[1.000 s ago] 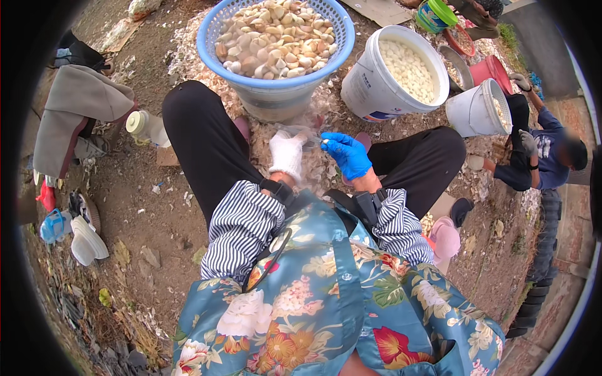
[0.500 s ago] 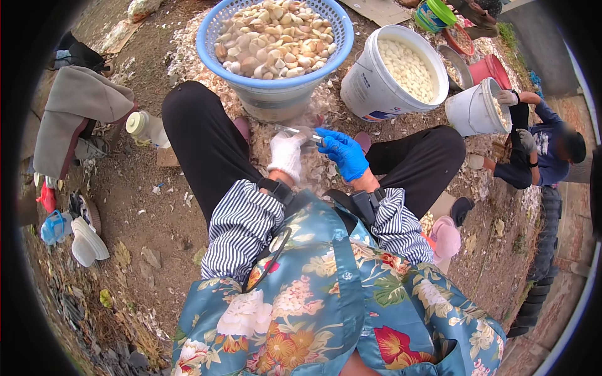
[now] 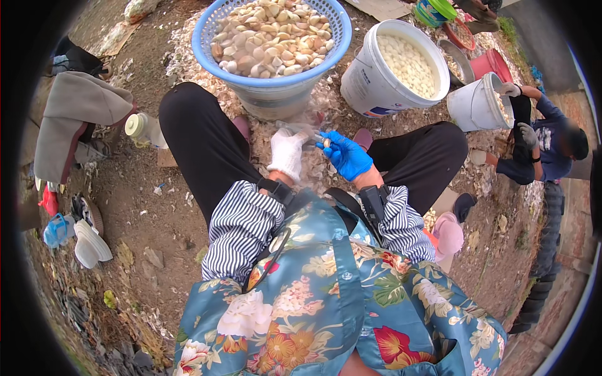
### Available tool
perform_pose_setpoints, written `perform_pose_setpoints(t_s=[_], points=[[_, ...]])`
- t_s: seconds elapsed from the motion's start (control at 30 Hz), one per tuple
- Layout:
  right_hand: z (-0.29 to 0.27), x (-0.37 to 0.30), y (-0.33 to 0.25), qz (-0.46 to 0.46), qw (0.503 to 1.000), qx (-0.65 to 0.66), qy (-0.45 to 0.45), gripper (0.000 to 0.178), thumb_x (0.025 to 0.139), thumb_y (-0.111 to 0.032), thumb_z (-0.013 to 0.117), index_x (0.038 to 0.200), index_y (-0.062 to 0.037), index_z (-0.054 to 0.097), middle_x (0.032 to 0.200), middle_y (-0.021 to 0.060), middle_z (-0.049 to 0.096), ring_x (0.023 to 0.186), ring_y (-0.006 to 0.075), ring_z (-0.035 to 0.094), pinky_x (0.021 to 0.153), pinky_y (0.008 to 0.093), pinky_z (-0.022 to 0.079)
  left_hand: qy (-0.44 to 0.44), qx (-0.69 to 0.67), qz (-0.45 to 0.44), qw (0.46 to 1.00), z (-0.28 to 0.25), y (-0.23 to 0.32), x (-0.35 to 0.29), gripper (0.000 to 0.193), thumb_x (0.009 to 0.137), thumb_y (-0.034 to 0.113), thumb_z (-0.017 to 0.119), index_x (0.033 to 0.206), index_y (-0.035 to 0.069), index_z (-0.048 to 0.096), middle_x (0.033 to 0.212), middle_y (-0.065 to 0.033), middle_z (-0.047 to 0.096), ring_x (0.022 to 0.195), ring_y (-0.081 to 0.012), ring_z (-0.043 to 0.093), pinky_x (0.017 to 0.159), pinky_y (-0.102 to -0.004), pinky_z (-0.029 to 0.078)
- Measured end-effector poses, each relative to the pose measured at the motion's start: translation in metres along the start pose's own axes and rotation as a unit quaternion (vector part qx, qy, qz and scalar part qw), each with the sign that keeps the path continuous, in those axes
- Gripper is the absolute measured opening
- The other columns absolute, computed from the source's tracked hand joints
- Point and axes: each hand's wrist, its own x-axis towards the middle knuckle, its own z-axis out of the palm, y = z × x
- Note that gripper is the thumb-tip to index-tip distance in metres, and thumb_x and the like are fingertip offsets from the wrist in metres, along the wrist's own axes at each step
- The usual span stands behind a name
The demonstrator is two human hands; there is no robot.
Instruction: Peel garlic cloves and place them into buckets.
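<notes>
Head-worn fisheye, looking down over the wearer's shirt (image 3: 345, 307)
From above the chest it faces forward and steeply down, with the left hand (image 3: 287, 153) and right hand (image 3: 345, 155) near mid-frame, the basket (image 3: 273, 81) toward the upper edge, and ground (image 3: 169, 225) curving around.

1. Toward the brown dirt ground's (image 3: 157, 219) far edge, a round, blue-rimmed plastic basket (image 3: 271, 82) blocks our white-gloved left hand (image 3: 287, 153).
2. Right of it stands a round white plastic bucket (image 3: 364, 84); we could pass between.
</notes>
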Motion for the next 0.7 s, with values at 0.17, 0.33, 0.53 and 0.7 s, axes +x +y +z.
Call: perform_pose_setpoints(t_s=[0.17,0.33,0.53,0.7], points=[[-0.004,0.002,0.002,0.012,0.999,0.037,-0.017,0.029,0.086,-0.008,0.055,0.111,0.0056,0.051,0.091,0.0099,0.060,0.081,0.0194,0.059,0.067,0.0235,0.054,-0.027,-0.015,0.001,1.000,0.005,0.008,-0.006,0.017,0.079,0.003,0.061,0.094,-0.003,0.058,0.084,-0.0114,0.063,0.069,-0.0172,0.061,0.061,-0.0261,0.050],[-0.006,0.003,0.003,-0.002,0.999,0.030,-0.030,0.032,0.085,-0.006,0.055,0.114,0.0070,0.050,0.095,0.0112,0.060,0.080,0.0179,0.059,0.065,0.0203,0.052,-0.043,-0.010,-0.002,0.999,0.003,0.005,-0.007,0.017,0.079,0.003,0.061,0.094,-0.004,0.058,0.083,-0.0129,0.063,0.068,-0.0173,0.061,0.060,-0.0259,0.049],[-0.009,0.001,0.001,-0.121,0.992,-0.039,0.018,0.025,0.082,-0.004,0.055,0.104,0.0063,0.059,0.099,0.0117,0.063,0.081,0.0152,0.061,0.070,0.0223,0.050,-0.091,-0.071,-0.037,0.993,-0.008,0.004,-0.004,0.015,0.081,0.003,0.057,0.094,-0.004,0.057,0.084,-0.0147,0.064,0.066,-0.0180,0.060,0.059,-0.0267,0.048],[-0.012,0.002,-0.006,-0.139,0.989,-0.037,-0.042,0.029,0.087,-0.009,0.051,0.112,0.0043,0.054,0.114,0.0118,0.058,0.095,0.0193,0.060,0.079,0.0227,0.050,0.022,0.165,-0.046,0.985,-0.008,0.007,-0.005,0.017,0.080,0.009,0.062,0.092,-0.001,0.059,0.080,-0.0108,0.064,0.066,-0.0146,0.061,0.058,-0.0244,0.049]])
